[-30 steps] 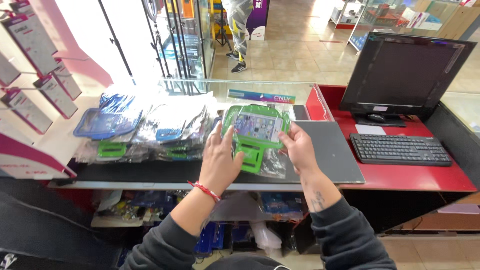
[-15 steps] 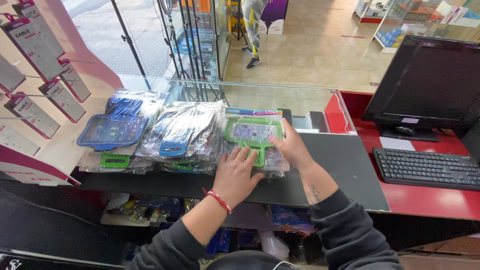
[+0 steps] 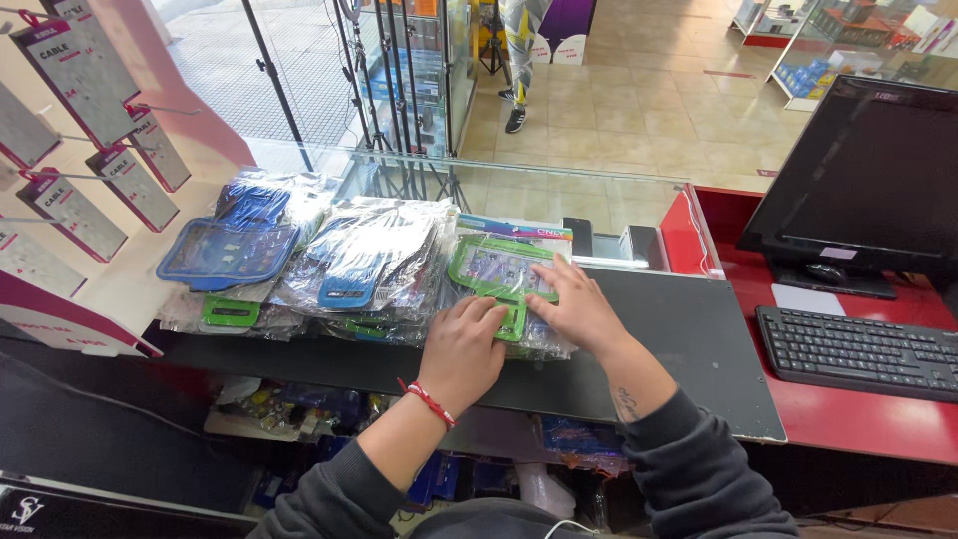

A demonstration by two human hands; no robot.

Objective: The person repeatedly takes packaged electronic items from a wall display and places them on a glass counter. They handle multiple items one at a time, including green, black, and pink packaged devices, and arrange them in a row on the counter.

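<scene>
Landmark: the dark counter mat [image 3: 689, 339] lying on the counter top; every place below is told from it.
Green pouch: a clear-wrapped, green-framed phone pouch [image 3: 491, 271] lies flat on the mat's far left part, topmost on a small pile.
Left hand: the left hand [image 3: 461, 351] rests palm down on the pouch's near edge, fingers held together and bent, gripping nothing.
Right hand: the right hand [image 3: 576, 304] lies flat on the pouch's right side, fingers spread apart, pressing rather than clasping.
Neighbouring pile: a heap of wrapped blue pouches [image 3: 364, 262] touches the green pouch's left edge, crowding that side.
Far left: a blue-framed pouch [image 3: 226, 254] tops another pile, off the mat's left end.
Behind: a glass screen [image 3: 479, 185] stands along the mat's far edge.
Right of mat: a black keyboard [image 3: 860, 351] sits just beside it, with a dark monitor [image 3: 873, 175] behind.
Wall side: hanging cable packets [image 3: 85, 75] are well left of the mat.
</scene>
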